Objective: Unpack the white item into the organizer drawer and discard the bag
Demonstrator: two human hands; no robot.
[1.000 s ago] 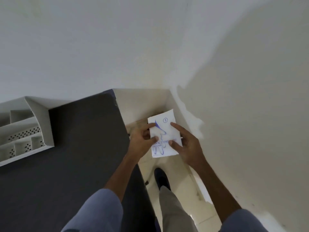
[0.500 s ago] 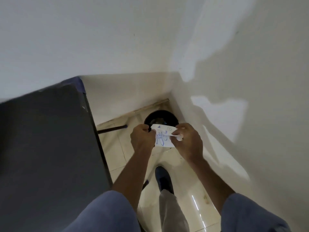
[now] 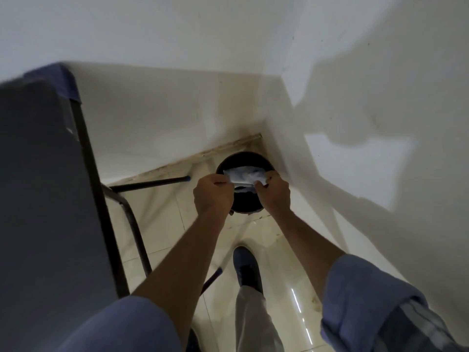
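A crumpled white bag [image 3: 245, 177] with blue print is stretched between my two hands. My left hand [image 3: 212, 196] pinches its left end and my right hand [image 3: 274, 193] grips its right end. Both hands hold it directly above the mouth of a round black bin [image 3: 245, 158] that stands on the floor in the room's corner. The bag looks folded and bunched; its print is mostly hidden. The organizer drawer and the white item are out of view.
A dark table top [image 3: 43, 199] with black metal legs [image 3: 132, 224] fills the left side. White walls meet in a corner behind the bin. My shoe [image 3: 247, 268] stands on the glossy cream tiled floor [image 3: 162, 224] below my hands.
I have stepped toward the corner. The flat bag was folded and crumpled between my hands, which moved forward over the black bin. The organizer has left the view.
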